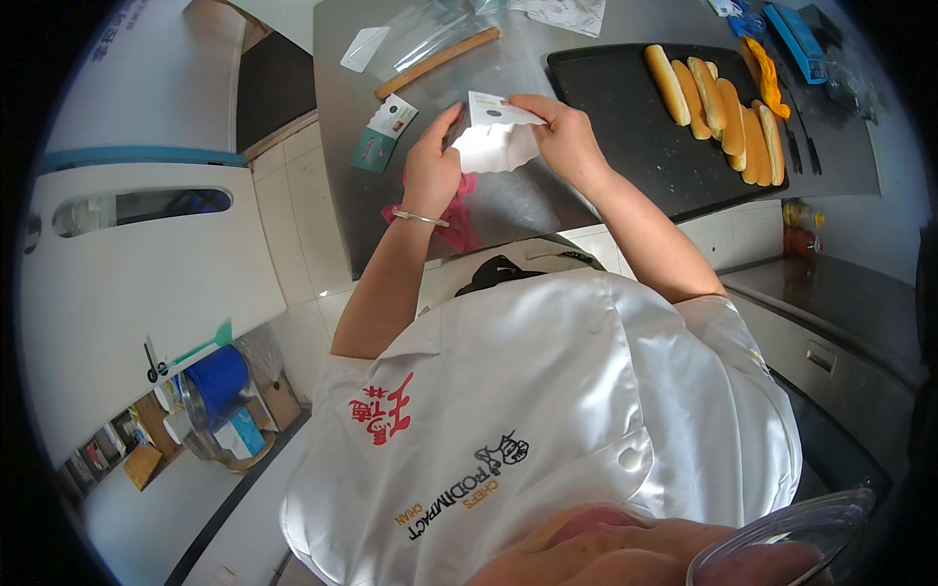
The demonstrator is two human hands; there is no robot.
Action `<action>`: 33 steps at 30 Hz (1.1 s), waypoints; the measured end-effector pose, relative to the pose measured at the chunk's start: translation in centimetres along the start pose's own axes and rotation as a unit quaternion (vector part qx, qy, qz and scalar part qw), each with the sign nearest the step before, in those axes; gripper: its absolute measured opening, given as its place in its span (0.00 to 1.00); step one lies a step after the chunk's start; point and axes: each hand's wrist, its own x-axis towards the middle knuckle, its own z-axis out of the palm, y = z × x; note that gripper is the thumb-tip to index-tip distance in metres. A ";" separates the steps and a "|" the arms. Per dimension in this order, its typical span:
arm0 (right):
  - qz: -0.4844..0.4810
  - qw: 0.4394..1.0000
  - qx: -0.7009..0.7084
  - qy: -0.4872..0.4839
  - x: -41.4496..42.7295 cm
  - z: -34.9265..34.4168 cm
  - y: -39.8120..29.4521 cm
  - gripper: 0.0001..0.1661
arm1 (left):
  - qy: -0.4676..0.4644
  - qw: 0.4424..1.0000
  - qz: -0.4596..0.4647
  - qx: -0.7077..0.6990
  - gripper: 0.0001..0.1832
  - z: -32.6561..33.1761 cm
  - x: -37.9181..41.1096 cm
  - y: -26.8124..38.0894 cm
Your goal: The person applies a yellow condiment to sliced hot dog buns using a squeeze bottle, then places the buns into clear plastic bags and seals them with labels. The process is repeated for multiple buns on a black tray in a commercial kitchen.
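Observation:
Both hands hold a small folded card [500,146] with a wavy edge, its white inner side lit brightly. My left hand [434,157] grips its left side, and a bracelet circles that wrist. At the card's right corner, my right hand [568,135] pinches the printed upper panel between thumb and fingers. A green-and-white printed card [384,133] lies on the metal table just left of my left hand. Under that hand sits a crumpled pink cloth [460,223]. To the right, a black baking tray [608,110] bears several long bread rolls [725,110].
Beyond my hands lie a wooden stick [438,63], clear plastic sheets [432,36] and a white card [364,48]. Past the rolls are a yellow cloth [766,77], two knives or similar thin utensils [812,155] and a blue box [795,42]. The table's metal edge [338,212] runs along the left.

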 end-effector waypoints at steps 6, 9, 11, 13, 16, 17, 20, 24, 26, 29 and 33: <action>0.215 0.967 0.006 -0.137 -0.1 0.1 4.1 0.21 | -0.173 0.956 -0.211 -0.111 0.37 -0.2 0.4 -0.2; 0.304 0.933 -0.005 -0.192 -0.1 2.1 7.4 0.22 | -0.199 0.928 -0.305 -0.086 0.38 0.9 1.0 -1.8; 0.286 0.932 -0.076 -0.210 -0.6 3.1 9.4 0.22 | -0.222 0.930 -0.290 -0.044 0.39 2.5 0.6 -3.8; 0.176 0.943 -0.205 -0.195 -0.9 3.7 10.8 0.21 | -0.227 0.946 -0.231 -0.022 0.39 3.9 0.4 -6.1; 0.162 0.938 -0.213 -0.222 -1.0 3.6 12.4 0.22 | -0.195 0.958 -0.204 -0.050 0.40 5.3 0.4 -6.8; 0.156 0.935 -0.219 -0.230 -1.2 3.6 13.0 0.23 | -0.188 0.954 -0.218 -0.081 0.40 5.6 0.5 -6.6; 0.148 0.953 -0.153 -0.217 -1.2 3.5 12.0 0.24 | -0.176 0.976 -0.127 -0.009 0.37 5.9 1.2 -8.0; -0.143 0.962 -0.219 -0.075 -2.7 2.7 7.3 0.27 | -0.133 0.981 -0.090 0.107 0.30 6.7 1.4 -9.4; -0.323 0.917 -0.190 -0.139 -4.1 1.6 5.7 0.30 | -0.117 0.976 -0.095 0.157 0.28 7.0 1.2 -8.6; -0.272 0.896 -0.234 -0.260 -6.1 1.5 5.4 0.32 | -0.122 0.964 -0.081 0.221 0.28 7.6 0.7 -7.3; -0.192 0.842 -0.342 -0.371 -5.5 0.9 5.3 0.38 | -0.149 0.945 -0.063 0.283 0.30 7.4 0.5 -5.7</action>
